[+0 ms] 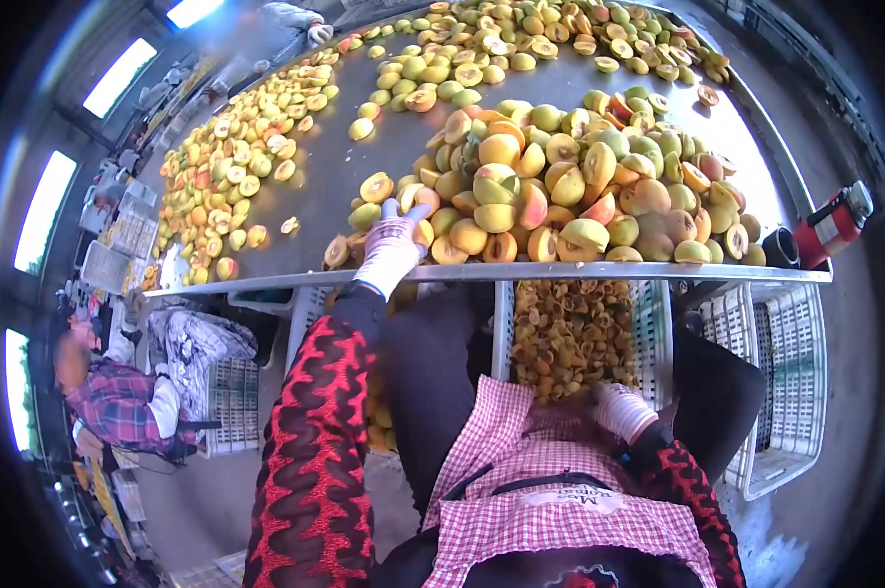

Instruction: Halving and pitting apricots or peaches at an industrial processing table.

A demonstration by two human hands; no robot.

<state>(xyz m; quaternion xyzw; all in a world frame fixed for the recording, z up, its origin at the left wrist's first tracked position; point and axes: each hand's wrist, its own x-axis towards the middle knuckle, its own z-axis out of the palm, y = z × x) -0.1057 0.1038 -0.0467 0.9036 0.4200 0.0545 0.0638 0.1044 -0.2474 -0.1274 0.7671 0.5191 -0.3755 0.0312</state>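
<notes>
My left hand (391, 248), in a white knit glove, reaches over the near rim of a metal table (325, 169). Its fingers are spread against the left end of a heap of halved peaches (497, 187); what lies under the palm is hidden. Low in front of my lap is my right hand (622, 413), gloved too, at the near end of a plastic crate (652, 331). Small brown-orange fruit pieces (571, 334) fill that crate. The right fingertips are hidden, so whether they hold anything does not show.
More peach halves lie along the table's left side (244, 162) and far end (560, 29). A red flask (828, 231) stands at the right corner. An empty-looking crate (788, 389) sits right of my leg. A person (123, 400) sits at left; another's gloved hand (320, 34) is far off.
</notes>
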